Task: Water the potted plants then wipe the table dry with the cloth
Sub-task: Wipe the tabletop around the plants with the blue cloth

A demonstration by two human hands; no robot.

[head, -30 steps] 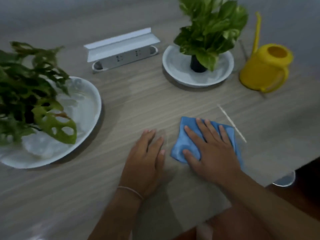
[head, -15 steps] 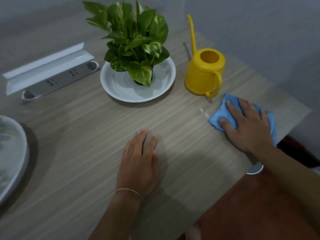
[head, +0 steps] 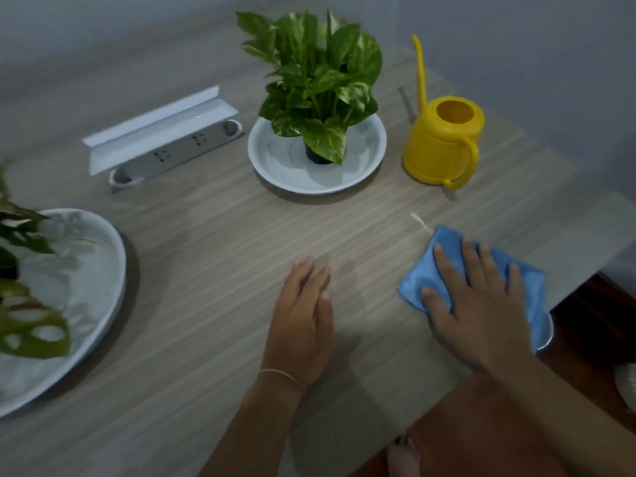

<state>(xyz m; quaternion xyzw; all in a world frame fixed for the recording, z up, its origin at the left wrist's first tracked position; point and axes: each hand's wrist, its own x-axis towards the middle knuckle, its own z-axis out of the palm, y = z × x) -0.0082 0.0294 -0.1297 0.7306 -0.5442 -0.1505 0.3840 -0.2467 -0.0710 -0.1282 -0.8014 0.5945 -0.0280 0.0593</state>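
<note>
Across the wooden table (head: 213, 256), the right hand (head: 481, 311) is pressing flat, fingers spread, on the blue cloth (head: 426, 273) near the right edge while the left hand (head: 303, 318) is resting open, and a wide sweep risks knocking the yellow watering can (head: 440, 142) nearby.

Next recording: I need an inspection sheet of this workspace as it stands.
Surface: wood-grain table, no puddles discernible.
Job's things: blue cloth near right edge; yellow watering can upright; pothos in white dish; second plant in large dish.
Clutter: thin stick beside cloth.
Grips: right hand flat on cloth; left hand flat on table.
Cables: nothing seen; socket unit open.
Surroundings: grey wall.
</note>
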